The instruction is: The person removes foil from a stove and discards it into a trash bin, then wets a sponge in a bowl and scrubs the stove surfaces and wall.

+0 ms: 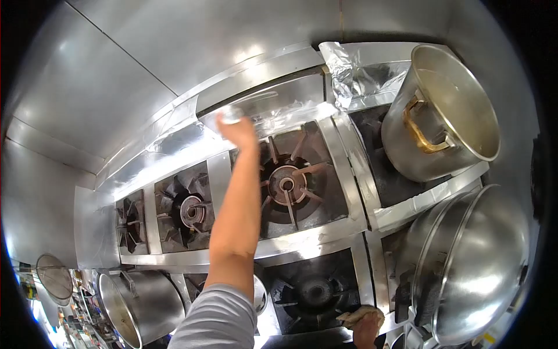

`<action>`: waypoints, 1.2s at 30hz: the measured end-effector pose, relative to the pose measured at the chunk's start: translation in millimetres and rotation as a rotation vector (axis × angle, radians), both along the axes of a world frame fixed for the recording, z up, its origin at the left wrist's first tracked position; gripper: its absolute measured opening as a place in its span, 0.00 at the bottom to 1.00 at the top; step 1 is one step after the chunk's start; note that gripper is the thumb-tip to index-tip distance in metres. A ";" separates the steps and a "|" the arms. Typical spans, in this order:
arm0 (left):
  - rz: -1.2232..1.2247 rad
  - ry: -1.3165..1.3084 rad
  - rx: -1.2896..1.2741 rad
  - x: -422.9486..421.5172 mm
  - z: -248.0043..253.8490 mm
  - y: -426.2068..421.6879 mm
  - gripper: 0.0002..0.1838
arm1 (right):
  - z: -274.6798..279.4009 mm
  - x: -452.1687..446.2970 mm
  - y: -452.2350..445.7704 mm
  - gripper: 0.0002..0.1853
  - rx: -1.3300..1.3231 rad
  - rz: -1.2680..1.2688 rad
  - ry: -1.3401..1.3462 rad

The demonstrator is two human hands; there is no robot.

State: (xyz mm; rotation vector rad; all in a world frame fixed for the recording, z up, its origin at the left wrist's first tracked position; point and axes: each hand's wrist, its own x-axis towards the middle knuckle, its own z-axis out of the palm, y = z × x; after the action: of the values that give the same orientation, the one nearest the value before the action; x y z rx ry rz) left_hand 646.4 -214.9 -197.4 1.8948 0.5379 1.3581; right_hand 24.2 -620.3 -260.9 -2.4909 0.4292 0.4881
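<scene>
My left hand [238, 132] reaches over the back of the stove, in front of the foil-covered rear ledge. Its fingers are closed around a small whitish, shiny thing [231, 114], too blurred to name. Below and right of it is a burner [286, 184] with a rusty grate. At the front edge of the stove, my right hand [365, 333] is closed on a tan cloth [356, 316], beside the dark front burner [317, 291].
A tall pot [407, 145] with brass-coloured handles and liquid inside stands at the back right. Large shiny metal pans [482, 262] lean at the right. Another pot [154, 302] is at the lower left, near a round strainer [54, 278]. More burners [192, 210] lie left.
</scene>
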 end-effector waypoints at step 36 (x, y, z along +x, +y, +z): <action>-0.621 0.534 0.527 95.8 108.6 -65.6 0.23 | -3.7 26.1 -0.3 0.09 -0.022 0.110 -0.366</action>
State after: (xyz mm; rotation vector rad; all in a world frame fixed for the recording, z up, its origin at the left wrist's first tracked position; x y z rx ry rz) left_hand 742.2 -280.5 -88.8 2.5770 -0.2048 0.6055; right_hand 50.3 -620.6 -264.6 -2.5606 0.1539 0.0628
